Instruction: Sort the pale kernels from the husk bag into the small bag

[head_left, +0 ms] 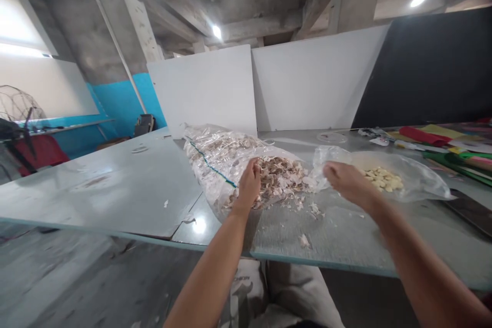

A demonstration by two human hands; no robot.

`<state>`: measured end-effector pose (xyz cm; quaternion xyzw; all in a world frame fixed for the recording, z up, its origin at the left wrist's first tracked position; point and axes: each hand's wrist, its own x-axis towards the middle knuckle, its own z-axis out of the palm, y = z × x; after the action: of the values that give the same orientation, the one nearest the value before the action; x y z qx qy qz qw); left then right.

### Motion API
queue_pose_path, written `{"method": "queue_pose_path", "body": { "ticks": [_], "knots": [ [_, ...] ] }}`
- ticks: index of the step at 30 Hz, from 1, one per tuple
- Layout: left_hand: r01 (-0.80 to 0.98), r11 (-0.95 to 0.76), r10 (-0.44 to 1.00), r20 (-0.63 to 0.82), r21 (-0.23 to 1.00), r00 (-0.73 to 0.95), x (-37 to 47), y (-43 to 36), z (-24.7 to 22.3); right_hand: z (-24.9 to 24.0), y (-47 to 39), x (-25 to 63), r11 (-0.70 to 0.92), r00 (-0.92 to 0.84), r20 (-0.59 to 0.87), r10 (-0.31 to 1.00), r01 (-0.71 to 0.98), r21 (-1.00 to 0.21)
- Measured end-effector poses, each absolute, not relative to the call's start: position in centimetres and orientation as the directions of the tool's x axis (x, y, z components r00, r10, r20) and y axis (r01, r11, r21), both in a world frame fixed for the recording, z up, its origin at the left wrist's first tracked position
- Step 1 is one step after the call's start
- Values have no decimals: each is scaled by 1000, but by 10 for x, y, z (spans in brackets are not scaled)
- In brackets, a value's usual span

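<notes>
A heap of dry, papery garlic skins (282,174) lies at the mouth of a large clear plastic bag (226,159). My left hand (250,184) is at the left side of the heap, its fingers curled together; what they grip is hidden. To the right, my right hand (342,177) is closed beside the crumpled mouth of a second clear plastic bag (423,177). Whatever is in its fingers cannot be made out. Peeled garlic cloves (382,179) lie in that second bag, just beyond my right hand.
Loose skin flakes (305,241) lie on the grey table (126,200) near its front edge. A dark phone-like slab (471,211) is at the right. Coloured sheets and rolls (425,136) lie behind it. White panels (319,82) stand along the back.
</notes>
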<state>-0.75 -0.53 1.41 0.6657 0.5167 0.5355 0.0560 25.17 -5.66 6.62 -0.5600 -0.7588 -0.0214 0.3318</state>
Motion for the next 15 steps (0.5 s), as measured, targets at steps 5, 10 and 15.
{"method": "queue_pose_path", "body": {
  "ticks": [5,10,15],
  "knots": [
    [525,-458,750,629,718,-206,-10,-11,19,59,-37,165,613,-573,228,787,770,-179],
    [434,-343,790,505,833,-346,-15,-5,17,38,-6,117,691,-664,192,723,703,-171],
    [357,-378,785,500,854,-365,-23,7,9,20,-2,106,736,-716,171,677,655,-174]
  ]
}}
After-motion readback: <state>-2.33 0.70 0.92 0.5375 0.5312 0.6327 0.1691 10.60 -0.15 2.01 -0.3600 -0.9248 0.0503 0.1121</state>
